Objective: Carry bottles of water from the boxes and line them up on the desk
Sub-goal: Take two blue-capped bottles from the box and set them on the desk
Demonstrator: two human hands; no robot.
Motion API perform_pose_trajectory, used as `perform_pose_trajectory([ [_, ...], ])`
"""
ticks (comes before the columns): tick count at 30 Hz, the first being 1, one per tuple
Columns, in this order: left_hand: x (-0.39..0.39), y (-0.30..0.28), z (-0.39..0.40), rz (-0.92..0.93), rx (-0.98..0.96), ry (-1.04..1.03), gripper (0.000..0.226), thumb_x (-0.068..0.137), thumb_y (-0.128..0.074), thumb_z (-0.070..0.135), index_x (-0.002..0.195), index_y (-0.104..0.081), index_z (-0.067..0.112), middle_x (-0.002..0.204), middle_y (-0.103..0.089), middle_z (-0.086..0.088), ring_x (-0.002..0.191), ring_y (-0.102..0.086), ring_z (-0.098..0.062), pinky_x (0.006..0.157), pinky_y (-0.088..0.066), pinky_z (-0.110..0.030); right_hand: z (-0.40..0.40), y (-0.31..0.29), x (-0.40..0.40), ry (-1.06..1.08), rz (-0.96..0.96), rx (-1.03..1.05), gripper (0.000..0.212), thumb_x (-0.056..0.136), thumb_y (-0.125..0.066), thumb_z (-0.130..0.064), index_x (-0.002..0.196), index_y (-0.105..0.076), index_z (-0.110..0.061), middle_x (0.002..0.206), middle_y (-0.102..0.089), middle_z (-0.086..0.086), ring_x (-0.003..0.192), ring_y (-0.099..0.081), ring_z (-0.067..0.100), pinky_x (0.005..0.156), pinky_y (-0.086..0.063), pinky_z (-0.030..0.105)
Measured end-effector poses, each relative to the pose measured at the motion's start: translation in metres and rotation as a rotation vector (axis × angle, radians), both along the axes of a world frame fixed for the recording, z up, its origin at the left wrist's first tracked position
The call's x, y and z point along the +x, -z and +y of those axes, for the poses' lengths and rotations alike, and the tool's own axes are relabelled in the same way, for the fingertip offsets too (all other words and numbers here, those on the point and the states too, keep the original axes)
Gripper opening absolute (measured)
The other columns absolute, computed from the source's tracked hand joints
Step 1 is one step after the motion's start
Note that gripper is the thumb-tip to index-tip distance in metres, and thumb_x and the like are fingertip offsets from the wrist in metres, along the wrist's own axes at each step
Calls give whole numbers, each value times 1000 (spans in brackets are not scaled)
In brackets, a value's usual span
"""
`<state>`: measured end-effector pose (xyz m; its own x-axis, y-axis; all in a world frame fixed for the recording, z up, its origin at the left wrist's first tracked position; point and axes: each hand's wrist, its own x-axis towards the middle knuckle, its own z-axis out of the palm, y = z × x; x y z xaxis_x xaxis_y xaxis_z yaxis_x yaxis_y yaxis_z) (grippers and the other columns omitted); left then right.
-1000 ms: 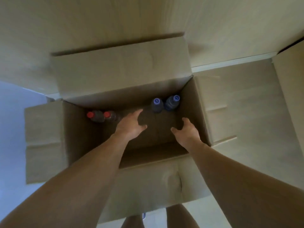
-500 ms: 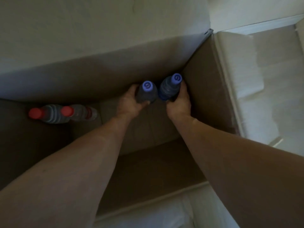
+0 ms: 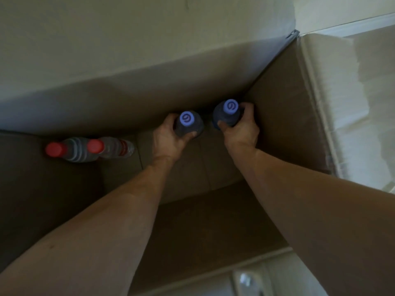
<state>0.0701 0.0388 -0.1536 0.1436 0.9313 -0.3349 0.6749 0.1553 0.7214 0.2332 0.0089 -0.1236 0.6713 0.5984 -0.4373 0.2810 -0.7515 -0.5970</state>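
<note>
One open brown cardboard box (image 3: 277,116) holds four plastic bottles: two dark bottles with blue screw caps (image 3: 187,119) (image 3: 230,107), and two clear ribbed bottles with red screw caps (image 3: 56,149) (image 3: 95,146). Two bare hands (image 3: 168,138) (image 3: 242,130) are in view.

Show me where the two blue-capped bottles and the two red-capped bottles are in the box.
left blue-capped bottle (image 3: 186,119), head view, on its cap.
right blue-capped bottle (image 3: 230,106), head view, on its cap.
red-capped bottles (image 3: 56,149) (image 3: 95,146), head view, on each cap.
</note>
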Motion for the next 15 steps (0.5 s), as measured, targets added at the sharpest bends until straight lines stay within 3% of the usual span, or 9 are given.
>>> perform_pose_trajectory([
  [3,-18,0,0,2,-23,5,57,77,-87,22,125,-63,4,121,-70,-13,112,-64,-26,85,-40,-15,9,6,2,-17,-11,-14,65,80,-79,-19,138,-50,-17,136,-59,7,127,-53,26,103,-43,34],
  [8,-36,-2,-2,19,-59,32,58,77,-87,23,126,-62,5,121,-69,-12,113,-64,-27,95,-51,-34,5,8,4,-33,-22,-4,52,83,-74,-12,132,-56,-17,129,-63,7,121,-57,25,98,-45,33],
  [15,-64,-7,-19,37,-99,55,63,76,-87,23,132,-60,7,128,-67,-10,118,-63,-25,102,-50,-38,-21,5,-13,-389,-46,-68,59,81,-79,-18,134,-52,-16,132,-57,11,122,-54,27,95,-41,27],
])
